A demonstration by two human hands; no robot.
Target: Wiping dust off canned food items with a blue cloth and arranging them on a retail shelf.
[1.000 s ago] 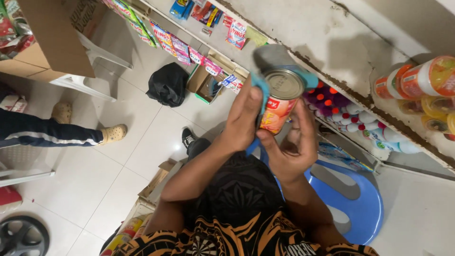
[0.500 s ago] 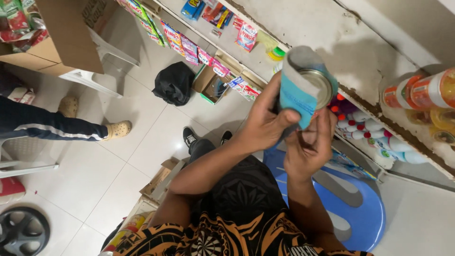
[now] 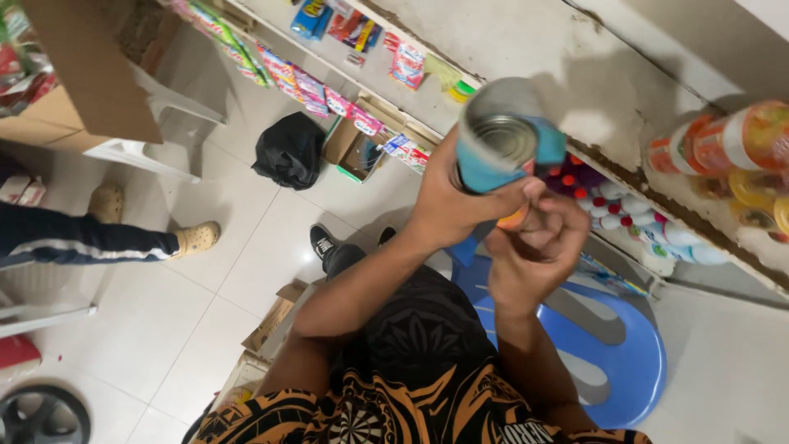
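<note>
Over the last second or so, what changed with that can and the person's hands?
The can, first upright with its orange label showing and a blue cloth behind it, has been tipped so its metal end faces the camera, the cloth now around its side. The left hand kept hold throughout; the right hand curled in beneath it. The blue chair and black bag stayed put.

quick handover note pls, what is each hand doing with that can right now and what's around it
Left hand: wrapped around a metal can, holding it up in front of the shelves with a blue cloth pressed against its side.
Right hand: just below the can, fingers curled at its lower end, where an orange part of the label shows.
Done: can is off the shelf and in hand, cloth on it.
Left: can not yet put down anywhere.
Around: blue plastic chair beneath the hands, black bag on the floor, another person's leg at the left.
</note>
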